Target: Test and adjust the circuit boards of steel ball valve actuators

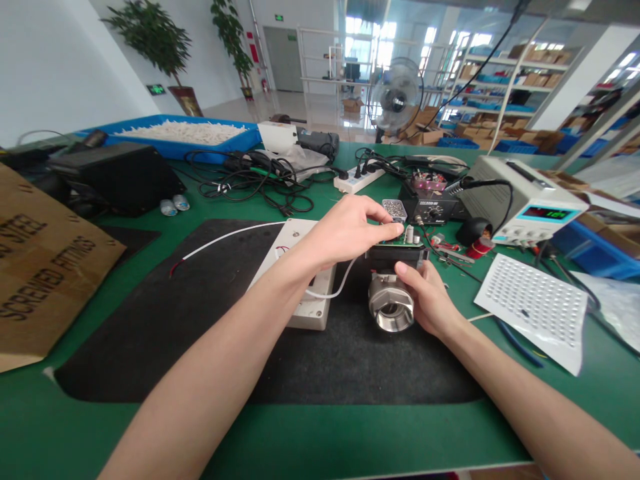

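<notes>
A steel ball valve with a threaded, hex-edged opening faces me on the black mat. Above it sits a black actuator housing, topped by an exposed green circuit board with upright components. My right hand wraps around the right side of the valve, thumb on its metal body. Over the board, my left hand pinches at a small dark part that I cannot make out. Beneath my left forearm lies a beige cover, with a white cable running out from it.
On the right are a power supply, a soldering station and a white sheet of raised dots. Tangled black cables lie behind the mat. A cardboard box stands left, and a blue tray at the back.
</notes>
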Action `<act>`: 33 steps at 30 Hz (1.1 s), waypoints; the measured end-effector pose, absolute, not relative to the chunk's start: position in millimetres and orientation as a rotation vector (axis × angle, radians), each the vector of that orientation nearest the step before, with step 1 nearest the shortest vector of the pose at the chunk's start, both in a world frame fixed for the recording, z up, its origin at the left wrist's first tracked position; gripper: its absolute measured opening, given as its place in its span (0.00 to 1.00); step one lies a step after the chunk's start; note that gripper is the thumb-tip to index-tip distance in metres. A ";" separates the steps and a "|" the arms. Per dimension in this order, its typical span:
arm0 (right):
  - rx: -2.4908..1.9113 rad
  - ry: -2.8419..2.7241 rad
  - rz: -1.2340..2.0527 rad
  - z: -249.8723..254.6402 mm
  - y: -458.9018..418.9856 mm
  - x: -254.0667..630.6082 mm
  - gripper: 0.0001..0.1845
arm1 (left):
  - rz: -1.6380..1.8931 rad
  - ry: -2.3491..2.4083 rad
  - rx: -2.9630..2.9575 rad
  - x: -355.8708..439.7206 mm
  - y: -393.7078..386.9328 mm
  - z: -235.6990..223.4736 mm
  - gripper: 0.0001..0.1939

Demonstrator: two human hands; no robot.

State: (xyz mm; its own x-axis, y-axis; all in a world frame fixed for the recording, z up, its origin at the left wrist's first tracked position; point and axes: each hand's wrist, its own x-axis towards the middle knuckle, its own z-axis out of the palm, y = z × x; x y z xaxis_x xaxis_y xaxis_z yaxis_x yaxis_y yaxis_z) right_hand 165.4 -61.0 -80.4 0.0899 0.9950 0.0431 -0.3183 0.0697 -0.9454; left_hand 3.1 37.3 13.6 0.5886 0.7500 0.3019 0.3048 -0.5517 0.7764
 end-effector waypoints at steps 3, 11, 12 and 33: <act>-0.961 -0.940 1.246 -81.3 -60.8 165.8 0.37 | 0.829 0.829 2.133 3.2 37.1 13.9 0.12; -0.957 -0.923 1.244 -81.5 -60.3 165.8 0.35 | 0.828 0.823 2.134 3.0 36.9 14.6 0.12; -0.952 -0.923 1.245 -81.2 -60.3 165.6 0.35 | 0.826 0.822 2.132 2.9 36.9 14.5 0.12; -0.918 -0.920 1.275 -83.5 -59.6 166.8 0.37 | 0.830 0.835 2.128 3.0 37.2 13.3 0.12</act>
